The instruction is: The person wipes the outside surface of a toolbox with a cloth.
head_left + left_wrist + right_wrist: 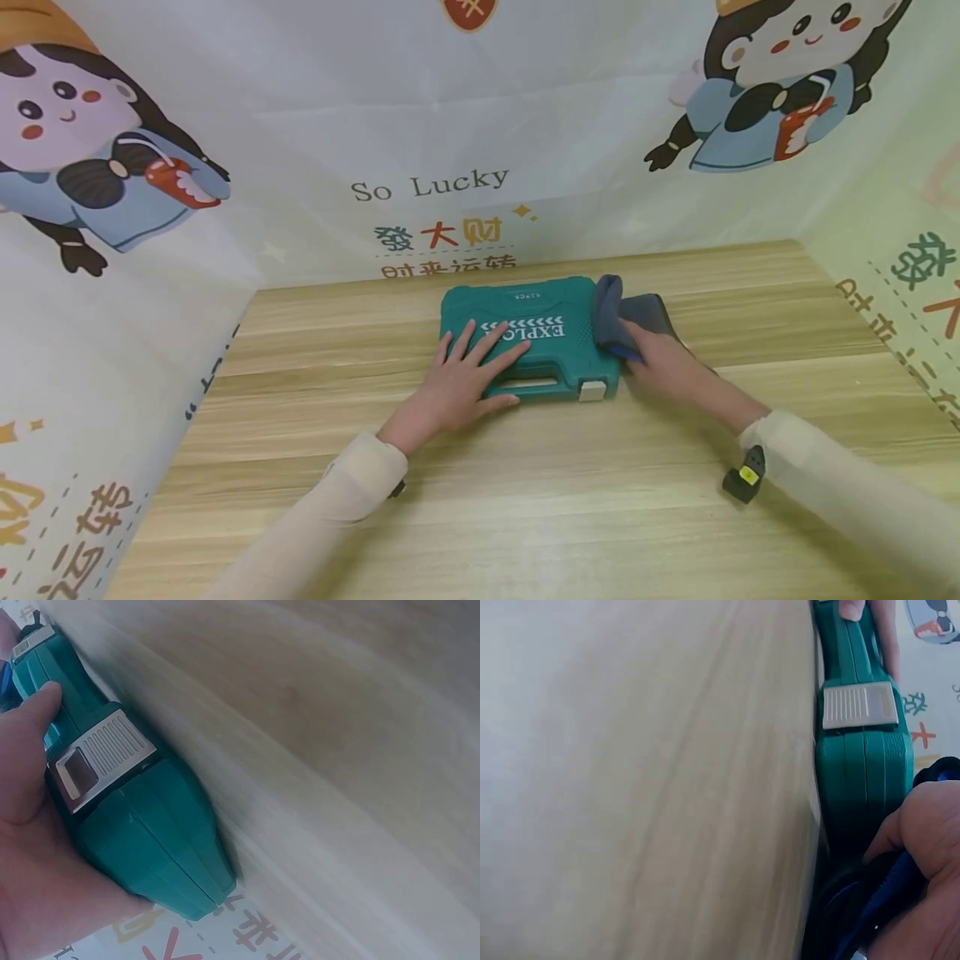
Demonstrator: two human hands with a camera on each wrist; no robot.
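A teal plastic carrying case (577, 358) with white lettering and light latches lies flat on the wooden table. Across its left part and handle rests my left hand (468, 375), fingers spread over the lid. In the left wrist view the thumb lies along the handle side, near a metal latch (105, 759). My right hand (663, 362) grips a dark grey-blue cloth (609, 321) against the case's right end. Part of the cloth is folded over the lid's edge, and another part spreads on the table. The right wrist view shows the cloth (900, 889) bunched under the fingers.
The wooden table (525, 517) extends around the case. Behind it hangs a white printed backdrop (315, 150) with cartoon figures and lettering, and similar sheets flank both sides. A small black device (744, 477) is strapped at my right wrist.
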